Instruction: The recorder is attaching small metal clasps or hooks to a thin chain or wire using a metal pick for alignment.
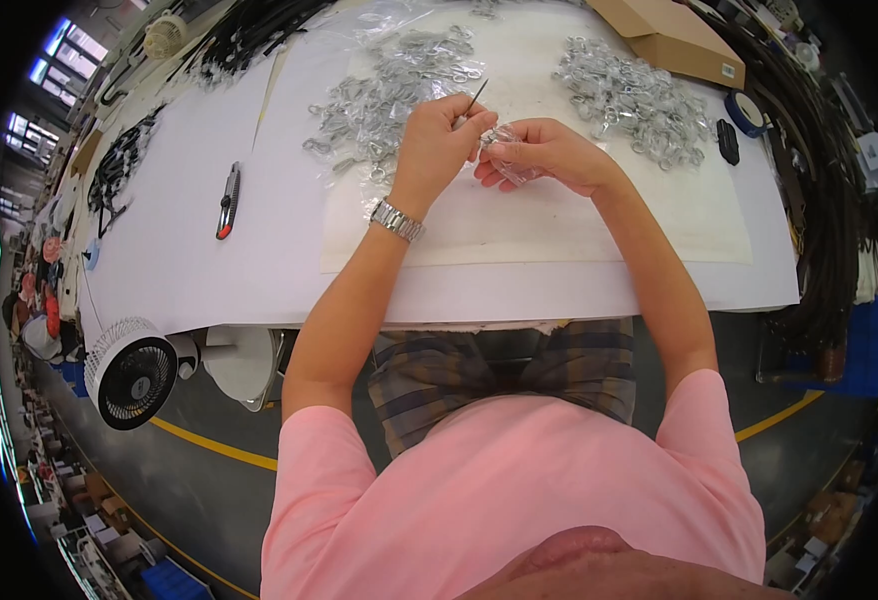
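Over the middle of the table, my two hands meet. My left hand [439,140], with a metal watch [397,220] on its wrist, is closed on a thin dark pointed tool [478,94]. The tool's tip sticks up past the fingers, and its exact kind is hard to make out. Thumb and fingers of my right hand [554,155] pinch a small silvery metal fitting in a clear plastic bag [521,172], right beside the left fingertips. Behind my left hand spreads a heap of bagged metal fittings [414,75]. A second heap of fittings [639,100] lies beyond my right hand.
A utility knife [228,202] rests on the white table [279,260] at left. At the far right are a cardboard box [664,35], a blue tape roll [746,114] and a small black object [727,142]. A fan [134,375] stands at the near left edge.
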Demonstrator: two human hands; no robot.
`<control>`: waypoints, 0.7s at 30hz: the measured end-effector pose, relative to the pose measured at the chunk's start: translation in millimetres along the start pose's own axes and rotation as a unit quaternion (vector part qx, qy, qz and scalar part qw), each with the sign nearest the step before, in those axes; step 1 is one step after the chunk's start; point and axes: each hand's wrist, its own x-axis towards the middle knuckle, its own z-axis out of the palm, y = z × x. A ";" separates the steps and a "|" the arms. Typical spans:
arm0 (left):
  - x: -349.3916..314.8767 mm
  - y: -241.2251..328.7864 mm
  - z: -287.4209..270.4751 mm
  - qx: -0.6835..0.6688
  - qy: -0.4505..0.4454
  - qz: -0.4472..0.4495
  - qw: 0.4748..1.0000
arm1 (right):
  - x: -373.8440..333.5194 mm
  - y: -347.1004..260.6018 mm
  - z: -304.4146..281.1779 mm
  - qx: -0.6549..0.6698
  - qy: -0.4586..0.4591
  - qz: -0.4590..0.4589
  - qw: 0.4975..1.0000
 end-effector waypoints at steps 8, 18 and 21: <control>4.7 -11.9 -19.5 -0.327 -0.212 -0.149 0.909 | 6.2 8.1 -18.7 0.107 -0.127 -0.012 0.986; 1.4 3.1 -13.8 -0.030 -0.131 -0.044 0.990 | 6.2 6.9 -25.1 0.073 -0.095 -0.013 0.993; 4.0 -1.1 -12.5 -0.011 -0.135 -0.007 0.991 | 4.4 4.6 -21.6 0.069 -0.086 0.005 0.994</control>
